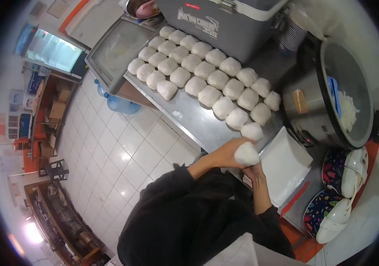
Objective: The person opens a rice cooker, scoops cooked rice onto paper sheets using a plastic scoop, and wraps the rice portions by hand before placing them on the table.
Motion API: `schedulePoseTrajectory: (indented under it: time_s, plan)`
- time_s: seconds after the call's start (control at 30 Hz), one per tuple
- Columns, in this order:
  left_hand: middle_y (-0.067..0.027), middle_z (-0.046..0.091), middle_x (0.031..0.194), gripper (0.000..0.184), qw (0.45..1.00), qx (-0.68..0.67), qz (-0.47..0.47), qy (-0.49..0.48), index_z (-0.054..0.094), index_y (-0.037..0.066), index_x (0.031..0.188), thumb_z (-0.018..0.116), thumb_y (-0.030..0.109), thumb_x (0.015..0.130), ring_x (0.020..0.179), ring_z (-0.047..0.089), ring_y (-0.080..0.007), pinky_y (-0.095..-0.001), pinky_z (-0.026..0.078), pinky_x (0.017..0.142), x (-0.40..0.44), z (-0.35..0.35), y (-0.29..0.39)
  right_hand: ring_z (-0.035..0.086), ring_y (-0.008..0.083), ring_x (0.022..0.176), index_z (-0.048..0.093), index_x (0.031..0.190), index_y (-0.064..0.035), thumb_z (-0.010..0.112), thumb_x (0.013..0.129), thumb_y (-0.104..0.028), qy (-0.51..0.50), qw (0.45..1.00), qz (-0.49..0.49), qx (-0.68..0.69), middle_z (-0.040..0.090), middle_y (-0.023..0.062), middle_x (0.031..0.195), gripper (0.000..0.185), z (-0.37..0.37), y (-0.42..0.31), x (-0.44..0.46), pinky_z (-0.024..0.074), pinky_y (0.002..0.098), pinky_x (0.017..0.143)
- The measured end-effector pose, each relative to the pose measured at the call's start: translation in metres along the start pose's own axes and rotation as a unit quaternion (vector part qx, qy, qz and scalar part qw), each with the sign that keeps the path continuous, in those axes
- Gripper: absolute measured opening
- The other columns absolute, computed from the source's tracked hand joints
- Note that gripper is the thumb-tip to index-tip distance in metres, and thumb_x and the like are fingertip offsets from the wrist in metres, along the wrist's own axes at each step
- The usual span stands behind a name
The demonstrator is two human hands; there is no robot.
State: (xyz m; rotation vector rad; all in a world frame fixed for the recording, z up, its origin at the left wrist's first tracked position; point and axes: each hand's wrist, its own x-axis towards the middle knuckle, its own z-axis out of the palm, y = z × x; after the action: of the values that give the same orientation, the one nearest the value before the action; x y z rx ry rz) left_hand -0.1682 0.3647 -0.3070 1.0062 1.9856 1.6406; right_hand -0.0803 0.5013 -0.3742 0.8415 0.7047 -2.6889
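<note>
Left hand [227,153]: curling around the ball [246,154], fingers closing in
Right hand [255,171]: cupping the ball's near side, fingertips hiding
Ball: resting between both hands, near the table [187,114]
Rows: other balls [218,80] sitting on the table
Cooker [307,113]: standing beside them, holding rice [348,113]

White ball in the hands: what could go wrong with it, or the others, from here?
The held ball could lose its shape if the left hand and right hand squeeze hard. It might also bump the nearest ball. A corner ball sits near the table's edge, so a nudge could drop it.
</note>
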Motion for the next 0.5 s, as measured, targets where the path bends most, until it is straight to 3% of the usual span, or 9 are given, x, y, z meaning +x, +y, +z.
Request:
schedulePoseTrajectory:
  time_s: [0.07,0.1,0.13,0.17,0.23,0.33,0.4,0.43,0.5]
  plan:
    - [-0.0113,0.059,0.103,0.064,0.994,-0.051,-0.095,-0.030,0.051,0.003,0.109,0.080,0.020,0.055,0.096,0.057,-0.0274,-0.0382,0.043,0.085,-0.024,-0.030,-0.011,0.054,0.0200,0.102,0.045,0.122,-0.0060,0.052,0.090,-0.023,0.032,0.996,0.068,-0.043,0.053,0.0085,0.112,0.037,0.015,0.010,0.034,0.0441,0.0339,0.090]
    - [-0.0119,0.059,0.104,0.064,0.985,-0.085,-0.146,0.035,0.051,0.002,0.110,0.081,0.020,0.057,0.097,0.057,-0.0253,-0.0367,0.044,0.085,-0.040,-0.039,-0.025,0.052,0.0172,0.093,0.043,0.122,-0.0068,0.055,0.087,-0.018,-0.029,0.943,-0.099,-0.317,0.049,0.0066,0.105,0.039,0.007,0.020,0.060,0.0443,0.0309,0.083]
    - [-0.0125,0.059,0.105,0.064,0.968,-0.117,-0.196,0.100,0.051,0.000,0.111,0.081,0.020,0.058,0.098,0.058,-0.0232,-0.0352,0.045,0.084,-0.051,-0.051,-0.036,0.049,0.0143,0.084,0.040,0.122,-0.0076,0.059,0.085,-0.014,-0.089,0.786,-0.254,-0.556,0.045,0.0047,0.097,0.042,0.022,0.022,0.074,0.0444,0.0280,0.076]
    - [-0.0125,0.059,0.105,0.064,0.968,-0.119,-0.200,0.099,0.051,0.000,0.111,0.081,0.020,0.058,0.098,0.058,-0.0232,-0.0352,0.045,0.084,-0.060,-0.063,-0.048,0.049,0.0143,0.084,0.040,0.122,-0.0076,0.059,0.085,-0.014,-0.087,0.788,-0.251,-0.556,0.045,0.0047,0.097,0.042,0.033,0.023,0.080,0.0444,0.0280,0.076]
    - [-0.0120,0.060,0.103,0.064,0.906,-0.143,-0.302,0.261,0.050,-0.001,0.111,0.080,0.021,0.060,0.099,0.056,-0.0193,-0.0331,0.045,0.086,-0.064,-0.098,-0.068,0.040,0.0097,0.075,0.036,0.120,-0.0070,0.064,0.079,-0.006,-0.022,0.776,-0.297,-0.556,0.035,0.0018,0.090,0.050,0.102,0.007,0.069,0.0400,0.0231,0.068]
    - [-0.0141,0.060,0.104,0.065,0.920,-0.073,-0.257,0.287,0.048,-0.001,0.112,0.080,0.024,0.060,0.100,0.057,-0.0226,-0.0345,0.046,0.084,-0.051,-0.168,-0.105,0.042,0.0075,0.076,0.041,0.116,-0.0052,0.064,0.079,-0.004,-0.004,0.838,-0.305,-0.453,0.038,0.0025,0.095,0.043,0.096,0.002,0.074,0.0393,0.0203,0.069]
    - [-0.0184,0.055,0.109,0.071,0.900,0.142,-0.345,0.228,0.044,-0.002,0.115,0.078,0.026,0.060,0.103,0.055,-0.0273,-0.0380,0.045,0.085,-0.039,-0.194,-0.120,0.044,0.0064,0.075,0.046,0.110,-0.0045,0.061,0.081,-0.004,0.021,0.868,-0.276,-0.412,0.042,0.0016,0.093,0.033,0.097,-0.001,0.068,0.0386,0.0187,0.067]
    - [-0.0184,0.055,0.109,0.071,0.902,0.144,-0.340,0.223,0.044,-0.002,0.115,0.078,0.026,0.060,0.103,0.055,-0.0273,-0.0380,0.045,0.085,-0.039,-0.195,-0.136,0.044,0.0064,0.075,0.046,0.110,-0.0045,0.061,0.081,-0.004,0.025,0.868,-0.281,-0.409,0.042,0.0016,0.093,0.033,0.094,0.001,0.065,0.0386,0.0187,0.067]
    - [-0.0211,0.050,0.114,0.081,0.905,0.319,-0.188,0.211,0.038,0.000,0.121,0.079,0.027,0.056,0.105,0.051,-0.0340,-0.0411,0.044,0.084,-0.035,-0.187,-0.163,0.046,0.0076,0.073,0.048,0.109,-0.0044,0.060,0.083,-0.006,-0.001,0.882,-0.233,-0.410,0.046,0.0011,0.086,0.029,0.085,0.004,0.058,0.0408,0.0207,0.065]
